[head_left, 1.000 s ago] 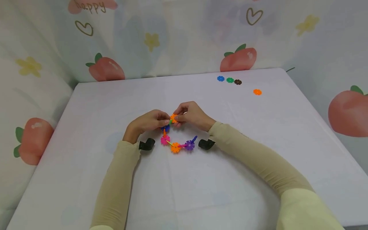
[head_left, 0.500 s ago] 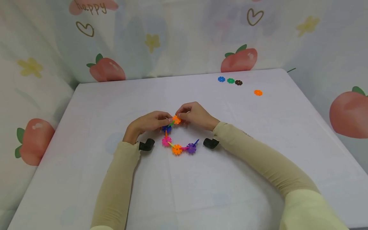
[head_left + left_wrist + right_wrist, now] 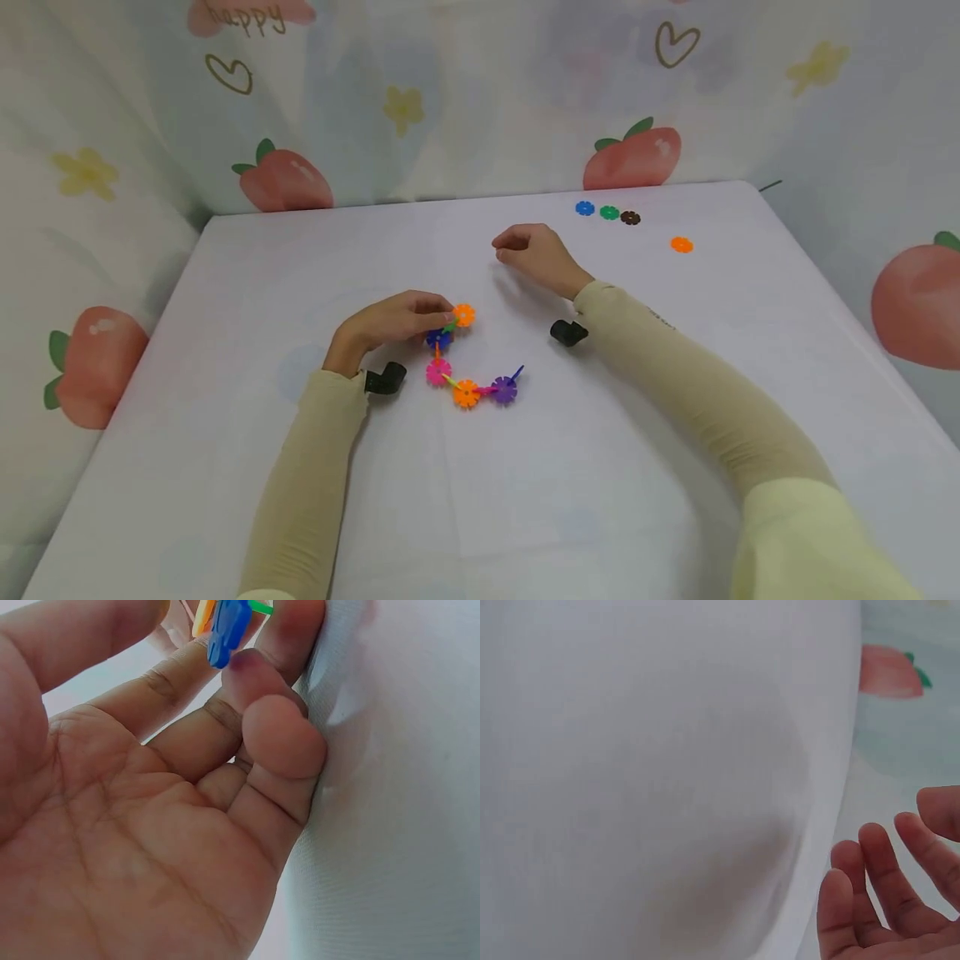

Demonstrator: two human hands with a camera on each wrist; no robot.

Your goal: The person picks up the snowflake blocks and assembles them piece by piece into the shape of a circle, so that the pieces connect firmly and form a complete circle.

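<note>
My left hand [image 3: 397, 321] pinches the upper end of a curved chain of notched plastic discs, near a green disc [image 3: 450, 326] seen edge-on. An orange disc [image 3: 464, 315] forms that end, just past the fingertips. Below the hand follow a blue disc [image 3: 438, 339], a pink disc [image 3: 438, 372], a second orange disc [image 3: 467, 394] and a purple disc [image 3: 504, 391], joined by discs standing edge-on. In the left wrist view the blue disc [image 3: 229, 630] shows above the curled lower fingers. My right hand [image 3: 543, 257] hangs over the table apart from the chain, fingers loosely bent, holding nothing.
Loose on the table's far right lie a light blue disc [image 3: 585, 208], a green disc [image 3: 610, 213], a brown disc [image 3: 631, 218] and an orange disc [image 3: 682, 245]. Black camera mounts [image 3: 386, 378] sit at both wrists. A printed curtain [image 3: 480, 142] stands behind the white-covered table [image 3: 570, 517].
My right hand has let go of the upper orange disc and moved away, up and to the right. The left hand keeps its hold on the chain, almost in place.
</note>
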